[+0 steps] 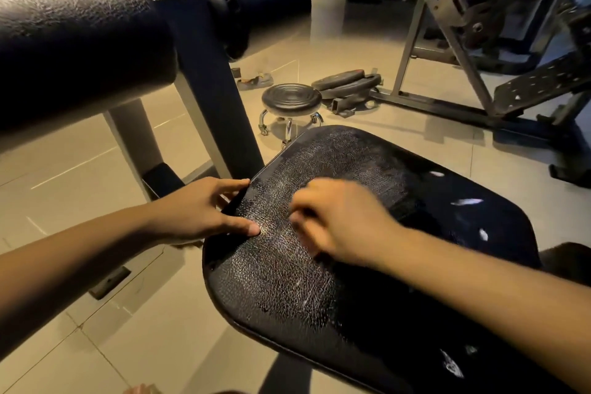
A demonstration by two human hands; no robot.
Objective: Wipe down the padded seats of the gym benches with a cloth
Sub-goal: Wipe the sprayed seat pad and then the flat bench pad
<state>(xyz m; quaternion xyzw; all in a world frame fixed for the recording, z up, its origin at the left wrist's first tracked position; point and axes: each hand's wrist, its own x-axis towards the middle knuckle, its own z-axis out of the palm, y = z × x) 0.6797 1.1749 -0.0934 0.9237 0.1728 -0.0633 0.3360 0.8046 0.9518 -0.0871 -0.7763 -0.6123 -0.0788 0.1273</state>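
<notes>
Two hands on one padded seat (271, 281): left hand (198, 211), fingers (236, 184) round its edge; right hand (339, 221), fingers (300, 213) blurred, grip unclear.

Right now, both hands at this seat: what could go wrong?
1. The padded seat is cracked, with white tears; hard rubbing may snag and widen them.
2. The right hand is blurred and no cloth shows clearly, so patches may go unwiped.
3. The left hand grips the seat's edge near the right hand's path; they might collide.
</notes>
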